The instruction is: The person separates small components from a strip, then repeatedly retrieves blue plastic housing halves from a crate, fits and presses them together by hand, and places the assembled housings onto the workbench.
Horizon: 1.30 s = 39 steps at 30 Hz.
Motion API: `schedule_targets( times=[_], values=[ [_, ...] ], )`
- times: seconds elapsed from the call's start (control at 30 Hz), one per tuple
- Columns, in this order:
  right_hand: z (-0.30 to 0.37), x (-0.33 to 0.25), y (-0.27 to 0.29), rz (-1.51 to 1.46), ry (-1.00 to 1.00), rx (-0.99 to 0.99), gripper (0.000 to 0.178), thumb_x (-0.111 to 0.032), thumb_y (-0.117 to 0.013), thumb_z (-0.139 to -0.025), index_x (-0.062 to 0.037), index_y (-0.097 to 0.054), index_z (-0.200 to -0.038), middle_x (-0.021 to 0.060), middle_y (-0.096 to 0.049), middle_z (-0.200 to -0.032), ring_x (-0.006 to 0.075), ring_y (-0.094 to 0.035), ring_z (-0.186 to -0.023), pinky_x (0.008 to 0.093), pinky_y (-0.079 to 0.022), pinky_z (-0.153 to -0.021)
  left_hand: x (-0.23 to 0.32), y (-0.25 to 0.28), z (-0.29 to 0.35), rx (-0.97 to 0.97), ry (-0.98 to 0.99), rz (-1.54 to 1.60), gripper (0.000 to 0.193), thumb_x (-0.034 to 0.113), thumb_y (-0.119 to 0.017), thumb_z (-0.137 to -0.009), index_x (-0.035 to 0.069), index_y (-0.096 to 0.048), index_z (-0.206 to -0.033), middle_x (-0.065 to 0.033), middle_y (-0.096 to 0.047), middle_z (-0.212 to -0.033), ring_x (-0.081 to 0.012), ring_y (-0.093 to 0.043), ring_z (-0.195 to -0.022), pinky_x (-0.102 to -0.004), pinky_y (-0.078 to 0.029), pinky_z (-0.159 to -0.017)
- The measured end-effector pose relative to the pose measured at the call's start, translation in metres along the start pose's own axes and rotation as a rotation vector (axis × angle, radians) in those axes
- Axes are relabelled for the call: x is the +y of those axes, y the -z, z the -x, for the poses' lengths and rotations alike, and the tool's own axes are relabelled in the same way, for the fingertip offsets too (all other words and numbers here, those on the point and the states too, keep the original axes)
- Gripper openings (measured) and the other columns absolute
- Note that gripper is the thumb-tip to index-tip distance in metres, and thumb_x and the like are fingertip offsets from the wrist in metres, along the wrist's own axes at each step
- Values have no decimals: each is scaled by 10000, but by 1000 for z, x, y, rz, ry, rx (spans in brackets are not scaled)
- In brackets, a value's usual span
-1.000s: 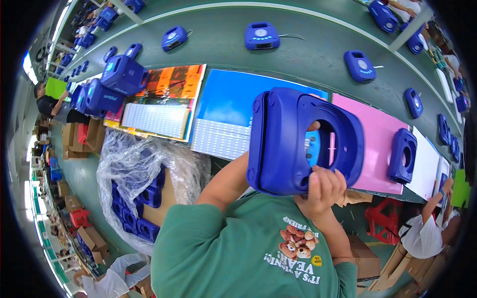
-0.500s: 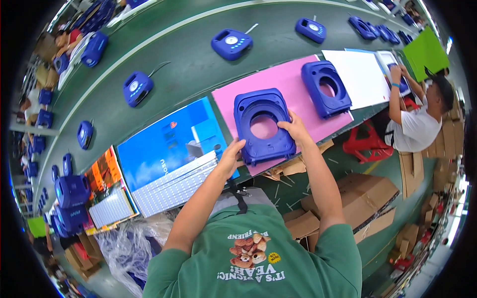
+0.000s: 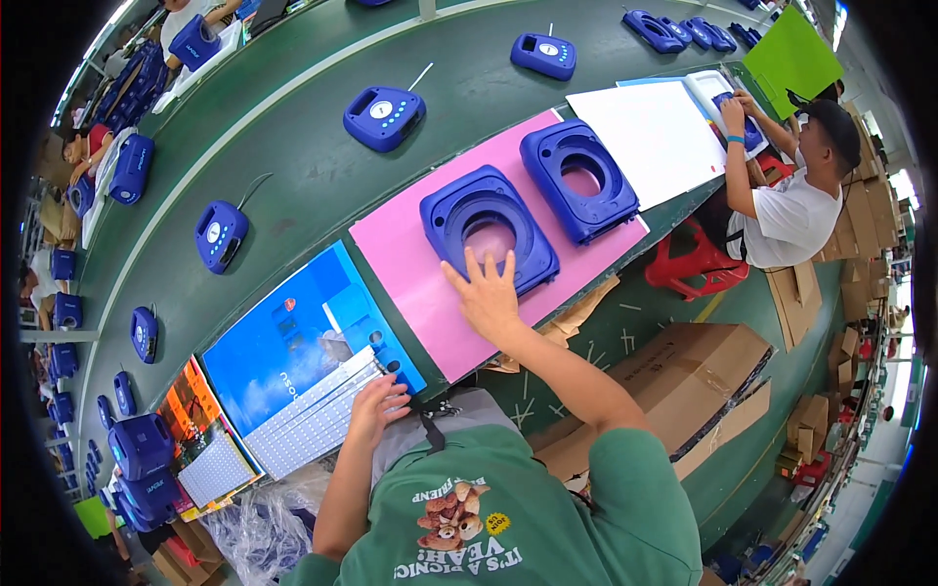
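Two blue plastic housings with round openings lie side by side on a pink sheet (image 3: 391,264). My right hand (image 3: 489,305) is spread over the lower edge of the nearer housing (image 3: 445,207), its fingertips at the round opening. The other housing (image 3: 596,186) rests just to its right, with no hand on it. My left hand (image 3: 374,410) is at the right-hand ends of a row of white dotted strips (image 3: 322,410), fingers loosely bent and apart. Those strips lie on a blue printed board (image 3: 278,337). Whether the left fingertips touch a strip is hard to make out.
Finished-looking blue devices (image 3: 384,117) stand spaced along the green conveyor (image 3: 303,137) beyond the bench. A white sheet (image 3: 645,137) lies to the right, where a co-worker (image 3: 796,195) sits. Cardboard boxes (image 3: 674,381) and a red stool (image 3: 694,264) are on the floor.
The housing I held in both hands now lies on the pink sheet beside the other one. My left hand has moved off it to the white strips. The view has shifted right.
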State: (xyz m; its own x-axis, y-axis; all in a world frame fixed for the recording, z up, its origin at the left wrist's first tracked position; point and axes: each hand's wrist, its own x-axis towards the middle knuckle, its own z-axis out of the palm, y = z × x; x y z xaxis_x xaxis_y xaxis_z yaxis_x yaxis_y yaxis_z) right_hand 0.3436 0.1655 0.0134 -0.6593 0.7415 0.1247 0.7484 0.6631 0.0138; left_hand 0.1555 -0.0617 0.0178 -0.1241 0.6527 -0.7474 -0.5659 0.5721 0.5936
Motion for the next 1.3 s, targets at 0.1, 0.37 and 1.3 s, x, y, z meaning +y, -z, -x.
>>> schedule_targets(
  times=[0.1,0.37,1.3],
  values=[
    [-8,37,-8,27,-70,70,650,-257,-629,-733,-300,-430,-1349,169,-423,-1334,352,-448,-1162,653,-223,-997,-3,11,15,49,-33,15,442,297,-583,-873,23,-499,-1209,-173,-593,-1081,-279,-607,-931,-429,-524,-767],
    [-34,147,10,234,-163,22,664,-334,-641,-724,-327,-417,-1349,177,-415,-1329,355,-430,-1190,660,-239,-986,-38,75,74,312,-99,98,409,257,-594,-872,19,-513,-1196,-162,-619,-1028,-255,-633,-879,-379,-540,-729],
    [152,-450,7,-354,1108,-210,503,-208,-586,-877,10,-441,-1306,256,-370,-1373,406,-379,-1257,465,-321,-1027,-581,414,314,1427,386,149,400,277,-603,-721,29,-629,-1033,-240,-632,-965,-395,-600,-930,-448,-479,-821]
  ],
)
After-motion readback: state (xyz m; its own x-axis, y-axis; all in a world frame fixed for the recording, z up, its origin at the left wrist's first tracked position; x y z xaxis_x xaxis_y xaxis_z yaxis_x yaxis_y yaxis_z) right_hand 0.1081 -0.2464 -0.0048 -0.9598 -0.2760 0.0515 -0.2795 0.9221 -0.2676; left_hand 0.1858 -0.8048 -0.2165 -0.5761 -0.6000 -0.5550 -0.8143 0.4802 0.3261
